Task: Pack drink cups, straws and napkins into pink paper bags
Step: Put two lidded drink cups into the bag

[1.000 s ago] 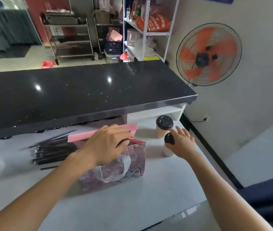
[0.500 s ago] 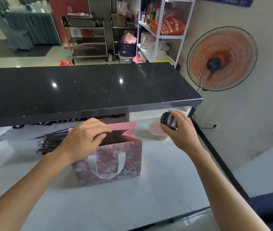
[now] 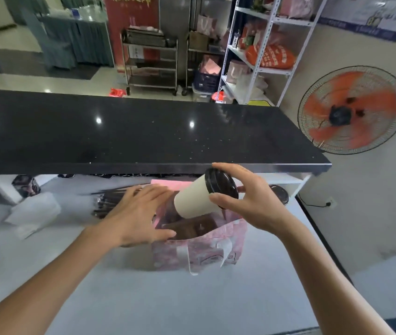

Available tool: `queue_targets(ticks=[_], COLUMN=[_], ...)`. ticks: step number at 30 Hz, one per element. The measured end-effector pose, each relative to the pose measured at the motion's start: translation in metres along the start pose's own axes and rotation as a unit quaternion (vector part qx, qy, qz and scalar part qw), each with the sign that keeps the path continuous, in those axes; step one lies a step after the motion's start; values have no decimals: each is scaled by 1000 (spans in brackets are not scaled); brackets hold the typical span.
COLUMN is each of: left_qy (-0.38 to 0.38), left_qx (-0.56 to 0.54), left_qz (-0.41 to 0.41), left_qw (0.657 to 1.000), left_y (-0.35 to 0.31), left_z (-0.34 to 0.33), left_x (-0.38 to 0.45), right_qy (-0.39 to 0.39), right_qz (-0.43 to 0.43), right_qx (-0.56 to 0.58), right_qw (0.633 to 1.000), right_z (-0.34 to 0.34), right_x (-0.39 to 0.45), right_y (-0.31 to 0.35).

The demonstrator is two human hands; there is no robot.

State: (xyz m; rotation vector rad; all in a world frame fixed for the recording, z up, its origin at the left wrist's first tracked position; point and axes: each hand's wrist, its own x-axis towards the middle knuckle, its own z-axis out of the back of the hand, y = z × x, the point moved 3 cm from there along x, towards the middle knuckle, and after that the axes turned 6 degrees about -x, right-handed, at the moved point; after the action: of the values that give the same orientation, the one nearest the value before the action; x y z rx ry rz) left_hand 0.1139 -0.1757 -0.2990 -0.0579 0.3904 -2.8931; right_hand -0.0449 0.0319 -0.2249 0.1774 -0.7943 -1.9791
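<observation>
A pink patterned paper bag (image 3: 199,252) stands open on the white worktop, white ribbon handles hanging down its front. My right hand (image 3: 252,201) grips a cream paper cup (image 3: 195,199) by its black lid, tilted with its base over the bag's mouth. My left hand (image 3: 139,213) lies with spread fingers on the bag's left rim, holding it open. A second black-lidded cup (image 3: 280,193) stands behind my right hand. A pile of black wrapped straws (image 3: 109,201) lies left of the bag. White napkins (image 3: 32,213) lie at far left.
A black stone counter (image 3: 144,136) overhangs the back of the worktop (image 3: 144,298). A small patterned box (image 3: 25,186) sits under it at left. An orange fan (image 3: 352,110) stands at right by the wall; white shelving (image 3: 264,44) stands behind.
My right hand has lifted the cup from the right side and brought it leftwards over the bag's mouth, tilted. My left hand's fingers have spread along the bag's rim.
</observation>
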Motion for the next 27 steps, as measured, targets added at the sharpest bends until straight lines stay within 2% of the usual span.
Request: queue_targets(ticks=[4, 10, 14, 20, 27], left_qy=[56, 70, 84, 80, 68], left_qx=[6, -6, -13, -27, -35], left_qz=[4, -16, -21, -37, -43], left_qw=[998, 997, 996, 996, 996], left_y=[2, 3, 10, 18, 21], left_z=[1, 2, -2, -7, -5], left_x=[-6, -10, -10, -11, -13], right_qy=[78, 137, 171, 226, 217], right_qz=[18, 76, 121, 95, 56], right_qx=[-83, -183, -260, -322, -302], right_qw=[993, 971, 942, 914, 926], right_z=[-22, -64, -98, -139, -166], right_x=[0, 3, 4, 24, 37], right_y=[8, 27, 32, 17, -2])
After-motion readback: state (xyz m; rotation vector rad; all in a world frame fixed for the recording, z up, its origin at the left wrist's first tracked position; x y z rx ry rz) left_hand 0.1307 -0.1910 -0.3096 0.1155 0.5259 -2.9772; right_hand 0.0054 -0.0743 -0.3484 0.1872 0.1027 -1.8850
